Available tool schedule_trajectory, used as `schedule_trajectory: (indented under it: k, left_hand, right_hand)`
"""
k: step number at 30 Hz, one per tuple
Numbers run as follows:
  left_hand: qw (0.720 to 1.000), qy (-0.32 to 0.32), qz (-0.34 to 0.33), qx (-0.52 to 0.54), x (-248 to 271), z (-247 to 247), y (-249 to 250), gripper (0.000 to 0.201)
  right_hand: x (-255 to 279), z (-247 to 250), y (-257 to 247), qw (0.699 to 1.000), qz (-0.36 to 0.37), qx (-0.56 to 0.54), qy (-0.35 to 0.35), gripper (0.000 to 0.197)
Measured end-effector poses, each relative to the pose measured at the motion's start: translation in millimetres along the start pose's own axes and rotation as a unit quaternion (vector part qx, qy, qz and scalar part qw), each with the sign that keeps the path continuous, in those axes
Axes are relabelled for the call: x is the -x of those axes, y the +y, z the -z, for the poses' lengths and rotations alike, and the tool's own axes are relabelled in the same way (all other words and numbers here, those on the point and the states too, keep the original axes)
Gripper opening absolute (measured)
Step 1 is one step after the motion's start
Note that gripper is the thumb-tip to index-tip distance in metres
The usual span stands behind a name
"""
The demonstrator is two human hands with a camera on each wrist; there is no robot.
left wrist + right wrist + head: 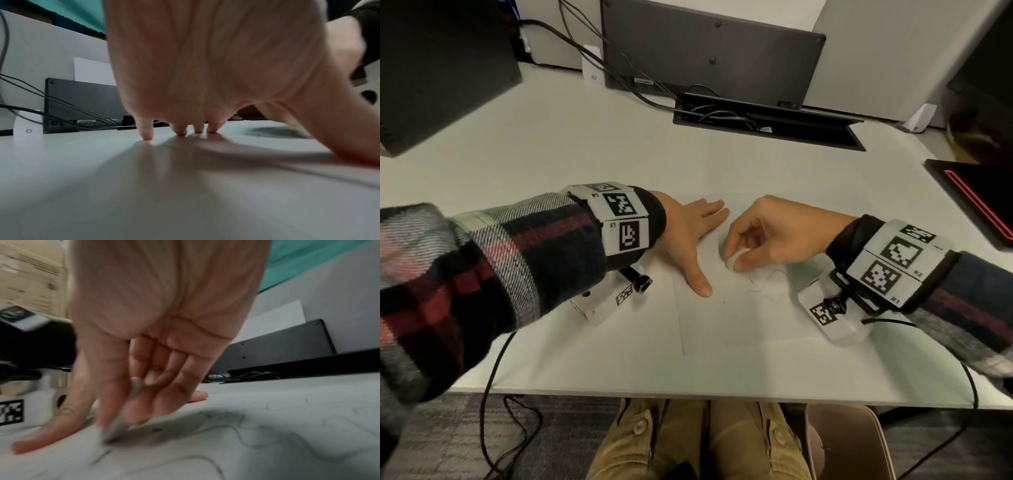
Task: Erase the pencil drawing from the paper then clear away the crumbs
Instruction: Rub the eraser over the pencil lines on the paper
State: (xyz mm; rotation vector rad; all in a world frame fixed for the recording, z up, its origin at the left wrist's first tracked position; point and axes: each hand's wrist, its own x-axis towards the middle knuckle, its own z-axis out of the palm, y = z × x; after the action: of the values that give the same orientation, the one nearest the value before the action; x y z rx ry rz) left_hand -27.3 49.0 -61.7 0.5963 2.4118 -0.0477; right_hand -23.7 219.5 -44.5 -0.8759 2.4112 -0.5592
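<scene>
On the near half of the white desk [585,359], a white paper sheet [722,325] is pinned flat by the left hand [690,236], fingers spread. A small white eraser [736,261] is pinched by the right hand [774,233] and rubbed on faint pencil lines [767,284]. Erasing looks midway; more strokes are needed, then dark crumbs [723,303] get swept. No containers are seen, just a cable tray [767,121] farther back.

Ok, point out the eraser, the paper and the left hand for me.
eraser [732,262], head view, its white end showing below the fingertips.
paper [722,325], head view, bare part near its lower middle.
left hand [693,236], head view, back of the hand.
</scene>
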Motion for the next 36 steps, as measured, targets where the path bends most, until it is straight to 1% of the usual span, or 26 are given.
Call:
schedule_trajectory:
  k: [2, 3, 4, 6, 7, 8, 10, 12, 14, 17, 20, 22, 23, 24, 25, 27, 29, 32, 35, 36]
  left_hand:
    - [1.000, 0.003, 0.006, -0.006, 0.2, -0.5, 0.6, 0.131]
    - [1.000, 0.005, 0.006, -0.007, 0.5, -0.9, 0.5, 0.131]
    - [1.000, 0.009, 0.006, -0.007, 0.7, -0.7, 0.1, 0.132]
    - [1.000, 0.015, 0.009, -0.001, 1.2, -0.6, -1.9, 0.132]
    - [1.000, 0.021, 0.014, 0.004, 1.8, -0.5, -2.9, 0.130]
    - [0.999, 0.032, 0.018, 0.005, 2.8, -0.2, -2.9, 0.126]
    - [0.997, 0.066, 0.025, -0.006, 4.0, 0.7, -3.0, 0.113]
    - [0.995, 0.098, 0.029, -0.022, 6.7, 1.7, -3.1, 0.100]
    - [0.992, 0.126, 0.022, -0.019, 9.1, 2.4, -2.4, 0.087]
    - [0.985, 0.169, 0.002, 0.015, 10.4, 1.7, 2.0, 0.059]
    - [0.980, 0.184, -0.019, 0.069, 10.1, 1.1, 3.8, 0.035]
    - [0.979, 0.188, -0.033, 0.072, 7.6, 0.9, 4.7, 0.029]
    - [0.979, 0.192, -0.039, 0.065, 5.8, 1.4, 5.2, 0.032]
    - [0.979, 0.191, -0.043, 0.060, 3.6, 1.5, 5.0, 0.039]
    - [0.980, 0.184, -0.042, 0.055, 1.3, 1.5, 4.3, 0.051]
    - [0.987, 0.148, -0.038, 0.042, -3.2, 2.9, 1.3, 0.081]
    - [0.994, 0.097, -0.031, 0.026, -6.0, 4.7, -2.2, 0.101]
    - [0.998, 0.054, -0.025, 0.011, -8.0, 4.7, -4.3, 0.110]
    - [0.999, 0.042, -0.015, 0.012, -6.8, 3.5, -2.9, 0.111]
    - [0.999, 0.038, -0.011, 0.012, -5.2, 3.7, -2.0, 0.110]
  right_hand:
    - [7.0, -1.3, -0.6, 0.999, -0.006, -0.010, -0.050, 0.013]
    - [9.9, 1.3, 1.6, 0.999, -0.012, -0.010, -0.047, 0.012]
    - [11.0, 6.6, 5.7, 1.000, -0.016, 0.001, -0.018, 0.011]
    - [10.3, 20.9, 16.5, 0.997, -0.028, 0.041, 0.067, 0.011]
    - [9.0, 27.4, 21.8, 0.994, -0.038, 0.063, 0.086, 0.009]
    - [7.9, 31.8, 26.5, 0.991, -0.050, 0.087, 0.086, 0.009]
    - [6.6, 34.0, 33.8, 0.988, -0.074, 0.119, 0.060, 0.009]
    - [5.4, 32.9, 37.0, 0.989, -0.077, 0.116, 0.049, 0.008]
    - [4.3, 32.2, 37.5, 0.993, -0.071, 0.081, 0.049, 0.006]
    - [2.6, 31.2, 37.4, 0.996, -0.061, 0.033, 0.048, 0.009]
    - [1.5, 28.7, 33.0, 0.999, -0.045, -0.012, 0.022, 0.011]
    - [1.7, 27.1, 30.0, 0.999, -0.031, -0.042, 0.002, 0.012]
    - [2.0, 26.3, 28.9, 0.999, -0.027, -0.046, -0.001, 0.012]
    - [2.0, 25.3, 28.0, 0.999, -0.024, -0.040, 0.002, 0.014]
    - [1.6, 24.0, 27.5, 0.999, -0.021, -0.025, 0.011, 0.015]
    - [-0.4, 21.5, 27.3, 0.999, -0.017, 0.019, 0.041, 0.012]
    - [-3.5, 19.1, 25.7, 0.997, -0.012, 0.047, 0.064, 0.011]
    - [-10.2, 15.6, 20.0, 0.994, -0.006, 0.063, 0.088, 0.011]
    - [-14.2, 12.7, 13.0, 0.992, 0.000, 0.078, 0.103, 0.011]
    - [-13.9, 12.2, 11.6, 0.993, -0.001, 0.071, 0.097, 0.011]
